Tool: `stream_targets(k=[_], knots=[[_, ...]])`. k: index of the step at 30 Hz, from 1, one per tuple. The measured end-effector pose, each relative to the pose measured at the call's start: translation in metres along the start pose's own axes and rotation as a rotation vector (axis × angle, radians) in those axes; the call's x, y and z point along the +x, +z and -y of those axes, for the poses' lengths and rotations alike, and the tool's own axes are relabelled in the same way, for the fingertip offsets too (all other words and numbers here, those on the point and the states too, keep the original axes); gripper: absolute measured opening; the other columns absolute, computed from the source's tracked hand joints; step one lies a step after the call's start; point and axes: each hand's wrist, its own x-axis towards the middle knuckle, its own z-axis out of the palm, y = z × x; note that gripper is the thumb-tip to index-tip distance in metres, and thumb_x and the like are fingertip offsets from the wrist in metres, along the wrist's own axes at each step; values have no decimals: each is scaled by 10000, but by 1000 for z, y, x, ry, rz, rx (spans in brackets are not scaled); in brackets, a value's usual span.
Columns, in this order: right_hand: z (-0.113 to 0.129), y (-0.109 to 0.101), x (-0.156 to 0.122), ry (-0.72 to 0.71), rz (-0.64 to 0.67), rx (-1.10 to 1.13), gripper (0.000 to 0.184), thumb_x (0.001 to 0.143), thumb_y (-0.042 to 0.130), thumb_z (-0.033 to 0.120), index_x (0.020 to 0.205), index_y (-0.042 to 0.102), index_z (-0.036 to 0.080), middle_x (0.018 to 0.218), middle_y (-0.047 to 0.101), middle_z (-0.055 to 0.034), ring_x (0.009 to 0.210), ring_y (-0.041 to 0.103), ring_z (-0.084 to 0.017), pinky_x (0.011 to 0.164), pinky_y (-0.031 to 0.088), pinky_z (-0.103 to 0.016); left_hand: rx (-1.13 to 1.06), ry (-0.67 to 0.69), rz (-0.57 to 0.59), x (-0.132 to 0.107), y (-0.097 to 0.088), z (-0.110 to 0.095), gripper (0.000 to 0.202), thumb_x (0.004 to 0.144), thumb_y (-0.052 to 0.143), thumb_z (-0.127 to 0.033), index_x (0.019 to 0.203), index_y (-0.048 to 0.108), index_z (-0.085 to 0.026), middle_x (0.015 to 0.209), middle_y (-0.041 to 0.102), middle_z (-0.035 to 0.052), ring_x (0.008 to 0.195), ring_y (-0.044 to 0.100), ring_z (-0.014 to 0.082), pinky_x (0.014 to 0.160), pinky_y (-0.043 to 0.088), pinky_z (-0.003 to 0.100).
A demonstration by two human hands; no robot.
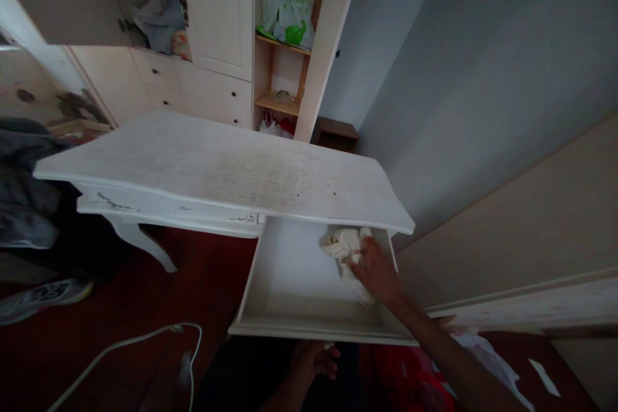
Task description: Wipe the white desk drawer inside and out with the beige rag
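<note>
A drawer [294, 296] is pulled out from the white desk [203, 148]. Inside it, at the right, lies a crumpled cream cloth [347, 248]. My right hand [379, 273] has its fingers closed on this cloth against the drawer's inside. My left hand [316, 360] is low under the drawer's front edge, its fingers curled. A small pale bit shows at its fingertips, but what it holds, if anything, is unclear. The desktop bears brownish stains and a few dark specks.
Behind the desk stands a white wardrobe [217, 13] with doors ajar and plastic bags [294, 9] on a shelf. A white cable [120, 342] crosses the red floor at left, near a shoe [46, 296]. Red fabric [410, 380] lies below the drawer.
</note>
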Motion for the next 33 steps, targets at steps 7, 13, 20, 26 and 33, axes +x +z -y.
stream_targets(k=[7, 13, 20, 26, 33], knots=[[-4, 6, 29, -213, 200, 22, 696, 795, 655, 357, 1401, 437, 93, 1479, 404, -191, 1401, 349, -284, 1170, 271, -400, 22, 125, -144, -12, 13, -2, 618, 551, 797, -629, 796, 630, -87, 727, 693, 110, 538, 600, 147, 502, 476, 275], [-2, 13, 41, -260, 224, -144, 942, 734, 767, 409, 1483, 300, 81, 1433, 427, -216, 1292, 426, -349, 1053, 385, -447, 63, 134, -207, -14, 25, -7, 644, 478, 773, -656, 739, 607, -92, 704, 677, 117, 486, 566, 140, 482, 461, 289], [13, 22, 55, -162, 50, -251, 663, 847, 643, 453, 1369, 428, 105, 1218, 578, -203, 1075, 572, -324, 865, 477, -398, 55, 147, -273, -10, 28, 0, 649, 476, 723, -679, 763, 576, -115, 692, 671, 94, 450, 547, 131, 434, 427, 268], [63, 36, 79, -114, 6, -179, 525, 854, 606, 480, 1229, 567, 116, 1169, 627, -207, 1096, 591, -339, 895, 474, -424, 116, 142, -294, -3, 24, 8, 689, 520, 629, -727, 792, 590, -95, 796, 696, 172, 434, 519, 120, 444, 409, 279], [154, 53, 96, -412, 6, -40, 634, 801, 640, 445, 1356, 510, 168, 1338, 582, -133, 1221, 540, -313, 1048, 393, -402, 158, 161, -216, -1, 18, 12, 763, 602, 587, -725, 967, 647, -58, 931, 710, 197, 518, 593, 141, 496, 435, 259]])
